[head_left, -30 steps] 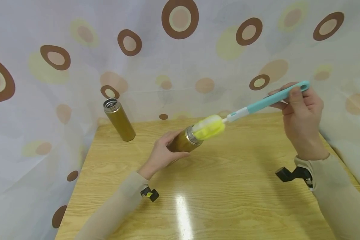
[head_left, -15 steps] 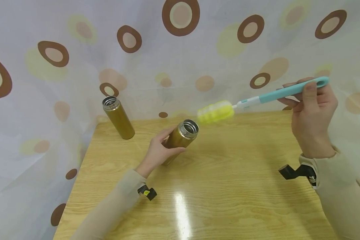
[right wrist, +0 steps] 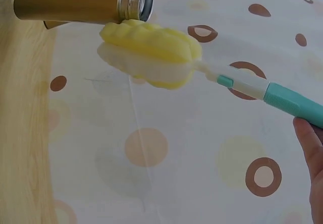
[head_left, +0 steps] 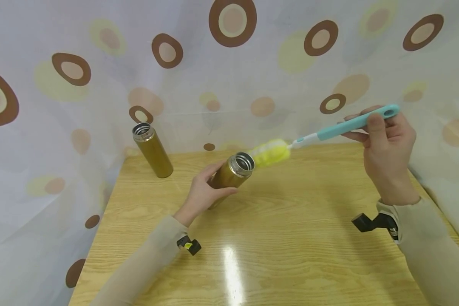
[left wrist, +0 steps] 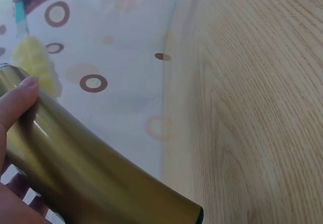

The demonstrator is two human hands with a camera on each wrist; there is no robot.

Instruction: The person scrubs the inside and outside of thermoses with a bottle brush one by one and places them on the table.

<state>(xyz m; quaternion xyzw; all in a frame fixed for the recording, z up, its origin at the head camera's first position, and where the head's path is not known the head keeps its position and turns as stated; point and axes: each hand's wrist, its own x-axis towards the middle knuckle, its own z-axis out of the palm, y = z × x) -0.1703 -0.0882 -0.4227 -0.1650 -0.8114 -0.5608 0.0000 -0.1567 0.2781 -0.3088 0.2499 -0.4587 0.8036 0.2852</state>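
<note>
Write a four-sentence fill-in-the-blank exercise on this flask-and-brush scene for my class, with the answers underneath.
1. The left hand grips one gold metal flask, and the flasks in view number ____.
2. The right hand holds a bottle brush whose sponge head is white and ____.
3. Neither flask has a lid on, so both are ____.
4. The standing flask is nearer the ____ hand than the other hand.

Answers: two; yellow; open; left.

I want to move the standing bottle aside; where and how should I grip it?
Probably best: grip the standing bottle round its mid-body, coming from the near side. That body is a plain upright cylinder, the patterned curtain hangs behind it, and the open metal neck offers a shorter hold.
</note>
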